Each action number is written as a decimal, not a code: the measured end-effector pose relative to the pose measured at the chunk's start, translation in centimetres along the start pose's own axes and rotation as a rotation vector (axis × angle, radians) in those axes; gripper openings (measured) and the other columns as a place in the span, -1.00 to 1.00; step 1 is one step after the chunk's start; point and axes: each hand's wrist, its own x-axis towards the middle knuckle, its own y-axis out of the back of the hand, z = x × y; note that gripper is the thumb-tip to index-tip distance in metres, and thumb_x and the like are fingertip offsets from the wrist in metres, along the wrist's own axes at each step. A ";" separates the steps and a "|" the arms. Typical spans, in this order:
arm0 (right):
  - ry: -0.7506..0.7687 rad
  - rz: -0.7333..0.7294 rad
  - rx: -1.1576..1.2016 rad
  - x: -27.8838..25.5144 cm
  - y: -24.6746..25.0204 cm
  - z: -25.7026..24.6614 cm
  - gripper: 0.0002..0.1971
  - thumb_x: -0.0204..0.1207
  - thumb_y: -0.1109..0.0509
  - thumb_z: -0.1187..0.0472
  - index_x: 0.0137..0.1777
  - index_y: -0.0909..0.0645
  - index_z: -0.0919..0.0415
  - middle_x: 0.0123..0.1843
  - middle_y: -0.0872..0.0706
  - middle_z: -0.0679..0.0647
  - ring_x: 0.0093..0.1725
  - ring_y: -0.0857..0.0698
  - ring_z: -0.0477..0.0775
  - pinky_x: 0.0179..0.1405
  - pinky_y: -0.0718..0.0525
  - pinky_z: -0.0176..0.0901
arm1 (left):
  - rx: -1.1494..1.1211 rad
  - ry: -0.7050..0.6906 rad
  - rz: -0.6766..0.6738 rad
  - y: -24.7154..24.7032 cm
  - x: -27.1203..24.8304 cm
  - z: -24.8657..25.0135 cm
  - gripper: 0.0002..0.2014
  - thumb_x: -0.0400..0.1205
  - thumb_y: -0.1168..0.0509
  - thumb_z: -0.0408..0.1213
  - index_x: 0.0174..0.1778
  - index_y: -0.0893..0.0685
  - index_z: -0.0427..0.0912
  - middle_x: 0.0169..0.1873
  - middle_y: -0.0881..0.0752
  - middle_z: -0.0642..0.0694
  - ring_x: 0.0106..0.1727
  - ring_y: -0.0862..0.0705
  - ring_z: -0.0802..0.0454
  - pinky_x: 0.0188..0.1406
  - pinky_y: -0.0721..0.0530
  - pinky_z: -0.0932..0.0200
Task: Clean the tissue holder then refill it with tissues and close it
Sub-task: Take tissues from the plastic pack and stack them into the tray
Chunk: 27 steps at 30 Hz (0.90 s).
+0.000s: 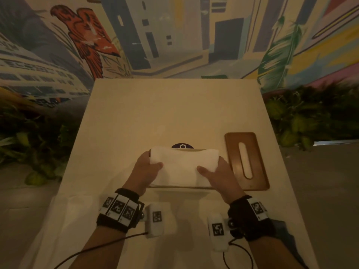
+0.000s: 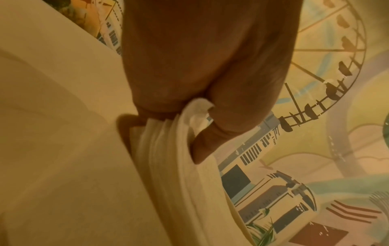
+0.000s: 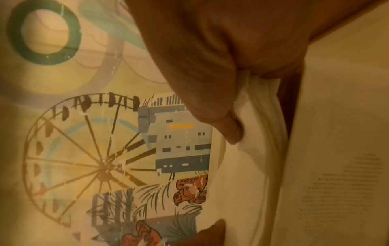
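Note:
A thick white stack of tissues (image 1: 181,166) sits over the open holder base (image 1: 180,187), of which only the front rim shows. My left hand (image 1: 147,167) grips the stack's left end, thumb on top and fingers underneath. My right hand (image 1: 215,171) grips the right end the same way. In the left wrist view my thumb presses into the layered tissue stack (image 2: 168,166). The right wrist view shows the tissue stack (image 3: 252,149) pinched under my right thumb. The brown wooden lid (image 1: 246,161) with its long slot lies flat on the table, right of the stack.
A cream table (image 1: 174,113) reaches back to a painted mural wall. A dark round object (image 1: 182,146) peeks out just behind the tissues. A white cloth (image 1: 64,220) lies at the table's front left. Green plants flank both table sides.

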 end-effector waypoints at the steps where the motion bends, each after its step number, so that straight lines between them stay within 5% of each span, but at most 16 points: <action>1: 0.000 0.032 -0.047 0.0 -0.1 0.0 -0.51 0.44 -0.56 0.25 0.33 -0.49 0.14 0.20 -0.69 0.01 0.17 -0.68 0.00 0.09 -0.68 -0.12 | 0.017 0.008 -0.009 0.1 0.0 0.0 -0.59 0.61 -0.27 -0.40 0.40 -0.48 -0.13 0.22 -0.61 -0.12 0.22 -0.58 -0.16 0.17 -0.64 -0.14; 4: -0.013 0.109 -0.189 -0.3 -0.2 -0.4 -0.39 0.48 -0.53 0.10 0.42 -0.32 0.23 0.17 -0.53 0.00 0.15 -0.59 0.03 0.03 -0.62 -0.11 | 0.037 0.021 -0.014 0.1 0.0 0.0 -0.56 0.60 -0.23 -0.40 0.43 -0.43 -0.15 0.25 -0.57 -0.14 0.24 -0.56 -0.18 0.13 -0.63 -0.12; 9: 0.024 0.109 -0.227 -0.7 -0.2 -0.4 -0.55 0.65 -0.32 0.17 0.46 -0.29 0.27 0.14 -0.49 -0.01 0.17 -0.57 0.05 0.08 -0.58 -0.09 | 0.116 -0.020 0.115 -0.7 -0.4 0.1 -0.55 0.64 -0.31 -0.13 0.41 -0.43 -0.18 0.21 -0.54 -0.08 0.20 -0.55 -0.09 0.22 -0.62 -0.12; 15: 0.085 0.145 -0.307 -0.6 -0.8 -0.4 -0.49 0.66 -0.33 0.18 0.51 -0.25 0.30 0.22 -0.57 0.09 0.12 -0.54 -0.07 -0.14 -0.50 -0.48 | 0.185 -0.044 0.102 -0.8 -0.3 0.0 -0.63 0.71 -0.16 -0.23 0.44 -0.39 -0.20 0.21 -0.51 -0.09 0.15 -0.48 -0.01 0.15 -0.50 0.05; 19: 0.083 0.132 -0.357 -0.8 -1.0 -0.5 -0.43 0.67 -0.30 0.11 0.57 -0.19 0.29 0.36 -0.59 0.18 0.29 -0.62 0.12 0.02 -0.51 -0.30 | 0.181 -0.032 0.082 -0.4 -0.5 0.3 -0.65 0.73 -0.13 -0.22 0.44 -0.38 -0.18 0.21 -0.50 -0.07 0.15 -0.48 -0.01 0.15 -0.53 0.02; 27: 0.214 0.125 -0.436 -1.6 1.8 0.3 -0.36 0.56 -0.44 0.27 0.58 -0.26 0.19 0.35 -0.56 0.06 0.18 -0.57 -0.08 0.10 -0.68 -0.19 | 0.284 -0.347 0.254 1.1 -1.4 -0.5 -0.53 0.59 -0.36 -0.39 0.43 -0.45 -0.17 0.25 -0.63 -0.07 0.17 -0.63 0.00 0.14 -0.57 0.20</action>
